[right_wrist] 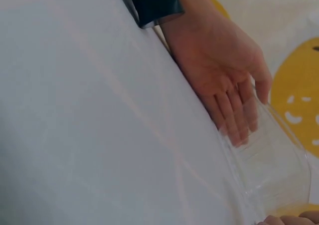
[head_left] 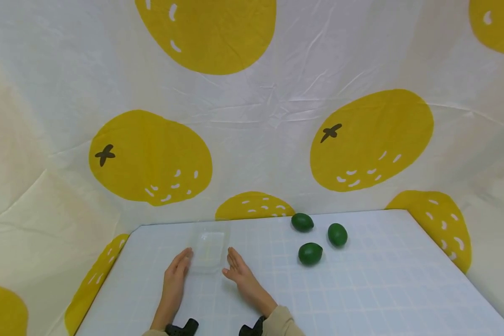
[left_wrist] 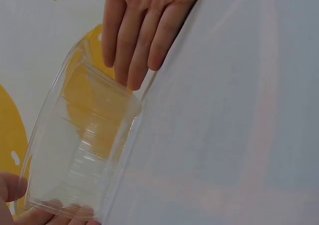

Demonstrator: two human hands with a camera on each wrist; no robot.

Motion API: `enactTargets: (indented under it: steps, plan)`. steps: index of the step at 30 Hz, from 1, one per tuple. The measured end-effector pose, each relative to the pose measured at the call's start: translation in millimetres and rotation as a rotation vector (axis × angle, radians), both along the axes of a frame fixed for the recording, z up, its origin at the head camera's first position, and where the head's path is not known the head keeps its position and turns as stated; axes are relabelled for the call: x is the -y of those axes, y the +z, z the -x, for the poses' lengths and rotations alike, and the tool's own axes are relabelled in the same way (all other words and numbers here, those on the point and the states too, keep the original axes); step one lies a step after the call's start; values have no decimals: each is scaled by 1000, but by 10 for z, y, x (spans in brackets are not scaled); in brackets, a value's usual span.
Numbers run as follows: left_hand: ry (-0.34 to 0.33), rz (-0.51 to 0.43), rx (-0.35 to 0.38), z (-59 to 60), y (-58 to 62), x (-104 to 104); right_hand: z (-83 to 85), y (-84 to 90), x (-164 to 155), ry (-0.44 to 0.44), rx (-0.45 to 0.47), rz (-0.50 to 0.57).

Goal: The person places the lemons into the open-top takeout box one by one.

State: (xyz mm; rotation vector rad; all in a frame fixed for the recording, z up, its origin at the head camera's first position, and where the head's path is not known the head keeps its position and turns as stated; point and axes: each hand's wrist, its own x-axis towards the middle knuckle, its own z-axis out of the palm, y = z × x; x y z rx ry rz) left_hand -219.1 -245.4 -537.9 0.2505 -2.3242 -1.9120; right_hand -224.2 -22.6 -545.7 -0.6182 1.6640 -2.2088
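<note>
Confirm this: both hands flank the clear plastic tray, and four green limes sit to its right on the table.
Wrong on the count: the head view shows three green limes, not four. The left hand and right hand do flank the clear plastic tray on the table.

A clear plastic container sits on the white gridded tabletop, between the left hand and right hand. Three green limes lie well to its right.

Head high; wrists close, facing inward

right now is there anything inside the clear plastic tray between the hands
Nothing shows inside the clear tray; the gridded table is visible through it. The three green fruits lie apart, on its right.
</note>
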Motion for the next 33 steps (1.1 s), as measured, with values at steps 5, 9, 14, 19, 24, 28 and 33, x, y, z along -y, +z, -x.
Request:
enactTargets:
  steps: [5, 9, 14, 19, 24, 28, 33]
  plan:
    - [-8, 13, -3, -11, 9, -54, -4, -4, -6, -3, 13, 5]
    - [-10, 41, -12, -30, 12, -107, -9, -25, -19, -7, 36, 11]
    - [-17, 50, -29, -65, 30, -179, -45, -47, -42, -13, 48, 9]
    - [-22, 77, -55, -97, 46, -284, -89, -30, -108, -36, 24, -12]
    - [-23, 54, -80, -115, 12, -376, -142, 7, -230, -17, -2, -21]
    - [-26, 70, -101, -130, -1, -479, -159, 18, -351, -11, -21, -44]
    - [-28, 112, -148, -140, -20, -625, -165, 21, -502, -26, -38, -49]
